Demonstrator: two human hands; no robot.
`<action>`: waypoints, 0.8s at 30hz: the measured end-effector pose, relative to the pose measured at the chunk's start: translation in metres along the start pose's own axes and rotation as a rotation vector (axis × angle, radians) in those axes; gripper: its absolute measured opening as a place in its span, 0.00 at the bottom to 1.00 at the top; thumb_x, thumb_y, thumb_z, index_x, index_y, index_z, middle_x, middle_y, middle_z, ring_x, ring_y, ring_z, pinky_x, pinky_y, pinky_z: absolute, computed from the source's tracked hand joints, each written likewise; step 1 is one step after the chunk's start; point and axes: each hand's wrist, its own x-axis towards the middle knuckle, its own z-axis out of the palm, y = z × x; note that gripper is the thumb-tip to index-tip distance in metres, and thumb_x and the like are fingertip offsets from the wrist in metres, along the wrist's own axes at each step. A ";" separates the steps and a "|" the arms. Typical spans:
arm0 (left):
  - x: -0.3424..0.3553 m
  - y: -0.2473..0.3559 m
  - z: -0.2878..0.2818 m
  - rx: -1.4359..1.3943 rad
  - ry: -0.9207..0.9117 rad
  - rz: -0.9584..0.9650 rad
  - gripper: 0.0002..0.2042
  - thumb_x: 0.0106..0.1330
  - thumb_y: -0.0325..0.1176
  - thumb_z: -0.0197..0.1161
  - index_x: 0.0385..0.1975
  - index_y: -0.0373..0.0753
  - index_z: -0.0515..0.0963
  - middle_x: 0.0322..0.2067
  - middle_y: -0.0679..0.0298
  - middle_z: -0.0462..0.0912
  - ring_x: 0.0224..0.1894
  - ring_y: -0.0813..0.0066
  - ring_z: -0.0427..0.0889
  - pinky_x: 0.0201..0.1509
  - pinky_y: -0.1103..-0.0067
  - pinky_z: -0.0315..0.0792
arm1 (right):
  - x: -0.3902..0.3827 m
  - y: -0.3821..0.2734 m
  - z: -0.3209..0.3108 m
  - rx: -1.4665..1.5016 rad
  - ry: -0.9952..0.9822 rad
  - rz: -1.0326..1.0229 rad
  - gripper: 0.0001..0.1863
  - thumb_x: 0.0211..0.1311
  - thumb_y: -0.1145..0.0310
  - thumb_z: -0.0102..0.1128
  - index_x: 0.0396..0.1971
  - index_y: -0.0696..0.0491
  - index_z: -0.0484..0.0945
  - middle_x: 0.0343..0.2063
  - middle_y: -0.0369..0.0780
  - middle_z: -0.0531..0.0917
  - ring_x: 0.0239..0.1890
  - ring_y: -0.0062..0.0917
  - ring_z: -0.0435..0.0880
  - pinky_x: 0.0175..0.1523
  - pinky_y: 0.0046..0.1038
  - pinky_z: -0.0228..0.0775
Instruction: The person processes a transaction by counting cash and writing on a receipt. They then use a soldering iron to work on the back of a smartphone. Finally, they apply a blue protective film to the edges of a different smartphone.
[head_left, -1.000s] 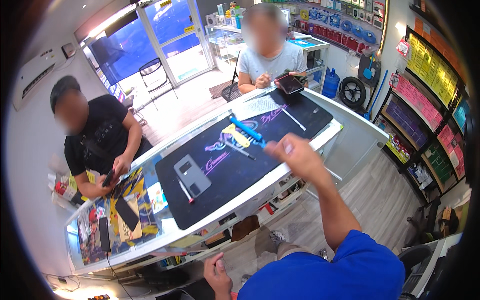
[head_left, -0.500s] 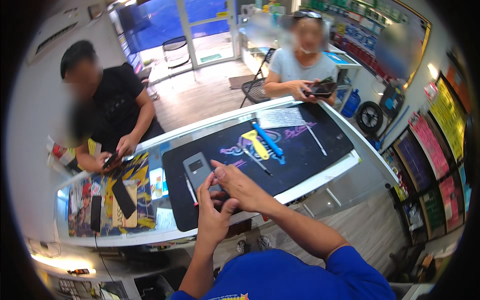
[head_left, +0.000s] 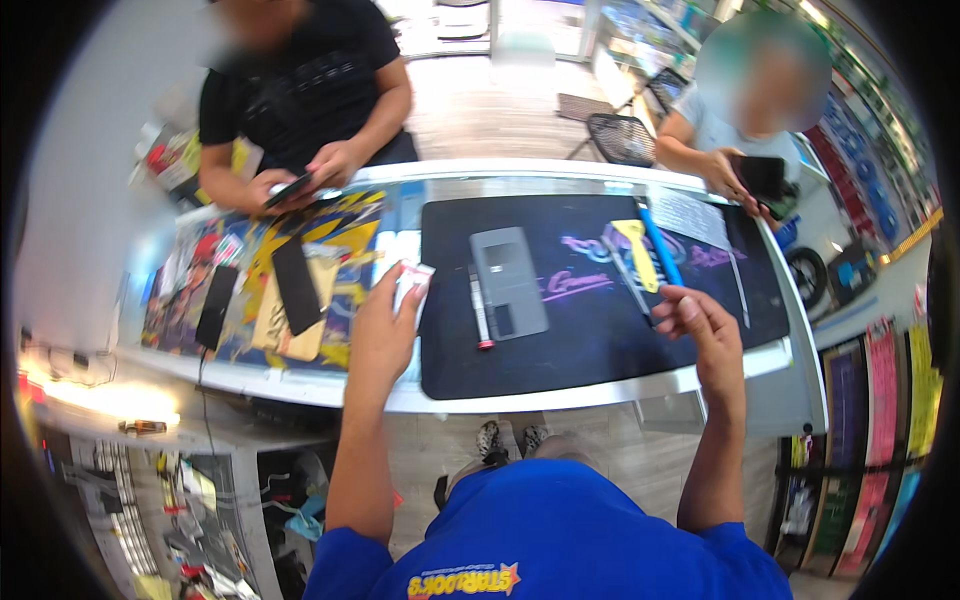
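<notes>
My left hand (head_left: 385,325) grips a small white-and-red packet or card (head_left: 415,278) by the mat's left side. My right hand (head_left: 705,330) is loosely curled, fingers apart, over the right part of the black mat (head_left: 590,355), beside a blue tool (head_left: 658,235), a yellow scraper (head_left: 632,250) and a slim dark tool (head_left: 622,270); no object shows clearly in it. A grey flat panel (head_left: 515,275) and a thin red-ended tool (head_left: 480,315) lie between my hands.
The glass counter (head_left: 460,167) bears dark slabs (head_left: 295,285) at left and a paper sheet (head_left: 695,220). Beyond it, a person in black (head_left: 300,80) and one in grey (head_left: 690,120) hold phones. Chairs (head_left: 620,140) stand behind; shelving (head_left: 880,410) is at right.
The view has turned down to the counter. My hands, together half a second ago, are now apart: the left moved left with the small packet, the right moved right toward the tools.
</notes>
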 end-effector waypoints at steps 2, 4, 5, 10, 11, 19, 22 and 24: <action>-0.002 -0.001 0.010 0.183 0.054 0.082 0.23 0.77 0.40 0.66 0.65 0.34 0.79 0.58 0.42 0.83 0.62 0.41 0.80 0.69 0.59 0.72 | 0.000 0.016 -0.049 -0.029 0.176 0.034 0.21 0.83 0.58 0.61 0.58 0.61 0.85 0.41 0.40 0.90 0.38 0.16 0.83 0.45 0.21 0.74; -0.002 -0.009 0.013 0.352 0.163 0.190 0.23 0.73 0.38 0.68 0.64 0.37 0.79 0.55 0.47 0.79 0.62 0.43 0.76 0.71 0.57 0.68 | 0.004 0.027 -0.088 -0.053 0.310 0.047 0.21 0.82 0.57 0.62 0.56 0.61 0.86 0.38 0.38 0.89 0.36 0.15 0.83 0.43 0.19 0.73; -0.002 0.013 0.014 0.373 0.237 0.194 0.23 0.73 0.37 0.69 0.65 0.38 0.79 0.56 0.48 0.79 0.65 0.46 0.73 0.73 0.57 0.65 | 0.004 0.034 -0.108 -0.054 0.383 0.059 0.20 0.82 0.57 0.62 0.54 0.60 0.86 0.36 0.38 0.89 0.35 0.14 0.83 0.42 0.19 0.73; 0.008 0.136 0.043 0.186 0.073 0.362 0.12 0.77 0.32 0.61 0.54 0.40 0.85 0.36 0.60 0.80 0.52 0.59 0.78 0.66 0.64 0.64 | 0.027 0.079 -0.193 -0.003 0.541 0.048 0.21 0.82 0.53 0.62 0.32 0.55 0.81 0.20 0.32 0.80 0.21 0.14 0.78 0.30 0.18 0.71; 0.013 0.169 0.059 0.058 -0.033 0.296 0.13 0.79 0.33 0.59 0.55 0.41 0.87 0.31 0.61 0.82 0.48 0.60 0.79 0.65 0.68 0.65 | 0.039 0.090 -0.206 0.074 0.556 -0.075 0.25 0.82 0.49 0.62 0.29 0.54 0.78 0.19 0.33 0.80 0.20 0.14 0.78 0.28 0.19 0.69; 0.095 0.364 0.292 -0.043 -0.120 0.950 0.38 0.66 0.42 0.77 0.76 0.47 0.69 0.61 0.53 0.83 0.59 0.52 0.82 0.68 0.60 0.70 | 0.088 0.042 -0.244 0.004 0.376 -0.038 0.23 0.78 0.49 0.66 0.46 0.58 0.87 0.34 0.36 0.89 0.34 0.16 0.84 0.41 0.21 0.75; 0.107 0.370 0.336 -0.018 -0.114 0.964 0.29 0.66 0.35 0.76 0.68 0.46 0.77 0.57 0.55 0.86 0.57 0.54 0.84 0.64 0.61 0.72 | 0.088 0.038 -0.240 0.121 0.257 -0.020 0.24 0.80 0.50 0.63 0.50 0.59 0.87 0.36 0.38 0.90 0.35 0.17 0.86 0.43 0.21 0.77; 0.107 0.368 0.348 -0.019 -0.057 1.002 0.24 0.65 0.30 0.74 0.63 0.45 0.82 0.52 0.57 0.89 0.54 0.55 0.85 0.60 0.61 0.73 | 0.090 0.041 -0.243 0.308 0.167 0.047 0.26 0.82 0.49 0.61 0.54 0.62 0.85 0.40 0.40 0.90 0.39 0.18 0.88 0.46 0.23 0.80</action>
